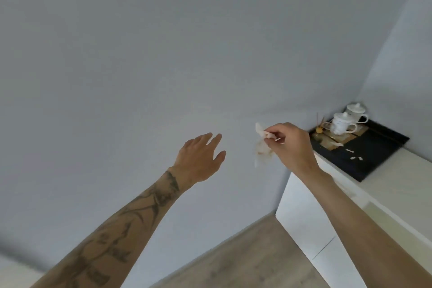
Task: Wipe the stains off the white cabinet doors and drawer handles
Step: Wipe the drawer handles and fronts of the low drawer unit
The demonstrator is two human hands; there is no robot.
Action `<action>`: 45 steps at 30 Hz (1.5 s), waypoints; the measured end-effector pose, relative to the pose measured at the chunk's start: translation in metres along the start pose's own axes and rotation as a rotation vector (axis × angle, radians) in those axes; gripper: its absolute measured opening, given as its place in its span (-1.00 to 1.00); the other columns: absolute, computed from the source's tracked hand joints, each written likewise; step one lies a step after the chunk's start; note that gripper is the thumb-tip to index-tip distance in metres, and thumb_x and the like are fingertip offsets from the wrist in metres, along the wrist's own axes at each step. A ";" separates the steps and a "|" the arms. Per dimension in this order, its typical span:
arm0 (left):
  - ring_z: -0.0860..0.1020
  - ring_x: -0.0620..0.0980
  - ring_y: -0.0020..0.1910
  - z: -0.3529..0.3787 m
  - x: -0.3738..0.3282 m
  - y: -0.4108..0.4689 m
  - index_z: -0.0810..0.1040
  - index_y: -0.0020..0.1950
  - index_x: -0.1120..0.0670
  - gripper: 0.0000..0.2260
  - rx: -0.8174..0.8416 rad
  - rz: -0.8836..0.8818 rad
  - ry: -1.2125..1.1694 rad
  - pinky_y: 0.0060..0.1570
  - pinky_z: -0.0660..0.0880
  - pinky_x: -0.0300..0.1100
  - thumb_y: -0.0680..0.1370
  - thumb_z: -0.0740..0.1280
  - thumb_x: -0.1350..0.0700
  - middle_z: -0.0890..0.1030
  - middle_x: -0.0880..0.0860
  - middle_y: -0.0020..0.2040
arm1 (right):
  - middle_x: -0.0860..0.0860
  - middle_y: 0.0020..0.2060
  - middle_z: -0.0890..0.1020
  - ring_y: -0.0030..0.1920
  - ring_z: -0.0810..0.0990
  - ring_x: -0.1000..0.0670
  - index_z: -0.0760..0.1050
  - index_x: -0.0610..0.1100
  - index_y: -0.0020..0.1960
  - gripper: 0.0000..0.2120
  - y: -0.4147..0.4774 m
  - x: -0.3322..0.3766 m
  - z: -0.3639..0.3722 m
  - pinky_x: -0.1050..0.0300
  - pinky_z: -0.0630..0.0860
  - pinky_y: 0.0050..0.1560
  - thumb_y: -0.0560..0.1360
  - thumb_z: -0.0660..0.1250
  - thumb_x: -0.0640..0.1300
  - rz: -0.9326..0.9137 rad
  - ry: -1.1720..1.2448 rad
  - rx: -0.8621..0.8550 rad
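Note:
My right hand pinches a crumpled white tissue between thumb and fingers, held in the air in front of the plain wall. The tissue looks slightly stained. My left hand reaches forward beside it with fingers spread and nothing in it. A low white cabinet stands at the lower right, its side panel and front showing beneath my right forearm. No drawer handles are visible.
A black tray lies on the cabinet top in the corner, carrying two white lidded cups and small bits. A light grey wall fills most of the view. Wooden floor shows below.

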State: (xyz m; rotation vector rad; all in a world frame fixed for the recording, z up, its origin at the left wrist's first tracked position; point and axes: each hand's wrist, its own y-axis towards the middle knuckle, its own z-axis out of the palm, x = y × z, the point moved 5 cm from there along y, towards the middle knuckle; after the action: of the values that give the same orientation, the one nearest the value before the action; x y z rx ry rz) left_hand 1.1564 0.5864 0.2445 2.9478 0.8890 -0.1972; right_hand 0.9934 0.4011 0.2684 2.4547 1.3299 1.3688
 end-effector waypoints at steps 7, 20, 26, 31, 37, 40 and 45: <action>0.15 0.04 0.67 -0.072 0.142 -0.232 0.07 0.72 -0.04 -0.43 -0.094 -0.354 0.039 0.63 0.10 0.00 0.75 0.04 -0.22 0.16 0.03 0.70 | 0.04 -0.11 0.69 -0.10 0.69 0.07 0.72 -0.10 -0.01 -0.87 -0.081 0.207 0.100 0.21 0.59 -0.03 0.53 0.47 -0.30 -0.239 0.145 0.261; 0.15 0.04 0.66 -0.130 0.372 -0.781 0.10 0.72 -0.05 -0.41 -0.168 -0.928 0.079 0.63 0.11 0.02 0.73 0.05 -0.26 0.17 0.02 0.69 | 0.08 -0.14 0.67 -0.14 0.67 0.15 0.73 -0.08 -0.01 -0.91 -0.418 0.628 0.328 0.48 0.50 -0.11 0.54 0.51 -0.24 -0.704 0.341 0.649; 0.14 0.04 0.67 -0.144 0.442 -1.006 0.09 0.72 -0.04 -0.41 -0.189 -1.174 0.086 0.63 0.09 0.02 0.73 0.04 -0.26 0.18 0.02 0.69 | 0.07 -0.14 0.68 -0.16 0.63 0.20 0.74 -0.13 0.01 -0.88 -0.583 0.800 0.406 0.56 0.44 -0.13 0.51 0.53 -0.29 -0.869 0.437 0.815; 0.18 0.03 0.64 -0.149 0.499 -1.168 0.13 0.70 -0.05 -0.43 -0.218 -1.378 0.089 0.60 0.12 -0.01 0.73 0.07 -0.25 0.24 0.00 0.66 | 0.05 -0.15 0.71 -0.14 0.68 0.07 0.74 -0.12 0.02 -0.90 -0.713 0.928 0.476 0.40 0.52 -0.07 0.52 0.52 -0.25 -0.997 0.538 0.931; 0.17 0.04 0.65 -0.163 0.570 -1.335 0.14 0.70 -0.05 -0.42 -0.207 -1.582 0.074 0.62 0.11 0.02 0.72 0.08 -0.24 0.22 0.01 0.67 | 0.01 -0.14 0.70 -0.13 0.69 0.01 0.72 -0.14 0.01 -0.90 -0.855 1.069 0.563 0.16 0.61 -0.02 0.51 0.54 -0.25 -1.121 0.646 1.068; 0.16 0.03 0.66 -0.172 0.601 -1.413 0.11 0.71 -0.06 -0.41 -0.219 -1.678 0.090 0.63 0.10 0.00 0.72 0.07 -0.26 0.20 0.00 0.68 | 0.02 -0.13 0.70 -0.13 0.67 0.04 0.72 -0.14 0.02 -0.92 -0.921 1.140 0.594 0.36 0.53 -0.08 0.52 0.53 -0.24 -1.174 0.683 1.138; 0.16 0.01 0.66 -0.178 0.652 -1.541 0.11 0.71 -0.06 -0.41 -0.231 -1.792 0.100 0.62 0.10 -0.02 0.73 0.05 -0.27 0.20 0.00 0.69 | 0.01 -0.11 0.72 -0.13 0.70 0.03 0.73 -0.14 0.04 -0.90 -1.030 1.247 0.636 0.17 0.64 0.01 0.52 0.55 -0.22 -1.246 0.739 1.229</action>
State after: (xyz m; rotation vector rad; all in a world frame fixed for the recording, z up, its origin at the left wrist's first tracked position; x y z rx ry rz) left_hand 0.8603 2.2415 0.3049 1.1137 2.8281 0.0273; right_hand 1.0706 2.1369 0.3151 0.3977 3.5850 1.0767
